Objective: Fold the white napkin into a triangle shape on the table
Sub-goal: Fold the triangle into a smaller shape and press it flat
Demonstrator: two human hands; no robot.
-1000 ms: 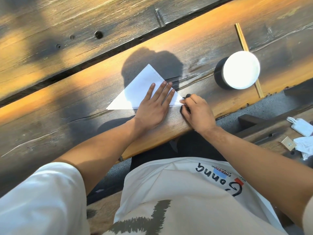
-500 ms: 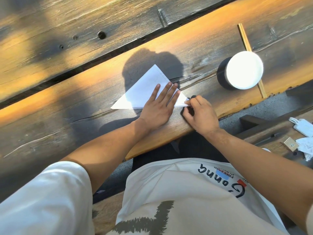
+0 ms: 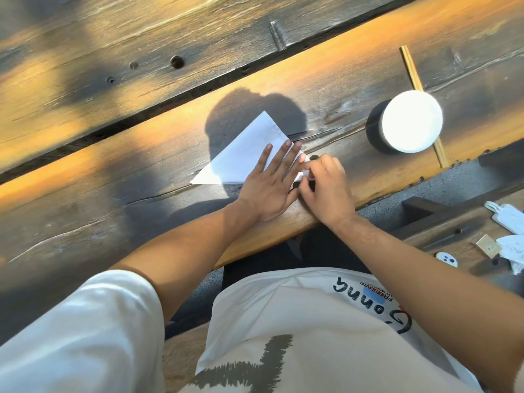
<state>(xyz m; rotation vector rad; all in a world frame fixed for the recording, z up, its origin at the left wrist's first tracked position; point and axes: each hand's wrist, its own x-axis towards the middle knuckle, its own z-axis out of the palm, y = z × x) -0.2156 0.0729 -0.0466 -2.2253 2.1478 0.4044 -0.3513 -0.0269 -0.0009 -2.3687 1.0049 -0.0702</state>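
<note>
The white napkin [image 3: 246, 154] lies on the wooden table [image 3: 141, 171] as a flat triangle, its apex pointing away from me. My left hand [image 3: 269, 185] rests flat on the napkin's right part, fingers spread and pressing down. My right hand [image 3: 323, 188] is right beside it, its fingertips pinching the napkin's right corner, which is lifted a little off the wood. That corner is mostly hidden by both hands.
A round white-topped black container [image 3: 405, 123] stands to the right on the table, with a pair of wooden chopsticks [image 3: 411, 69] running under it. The table's near edge runs just under my wrists. On the bench at far right lie white wrappers [image 3: 507, 222] and small items.
My right hand's fingertips have closed on the napkin's right corner and raised it slightly. My left hand stays flat on the napkin.
</note>
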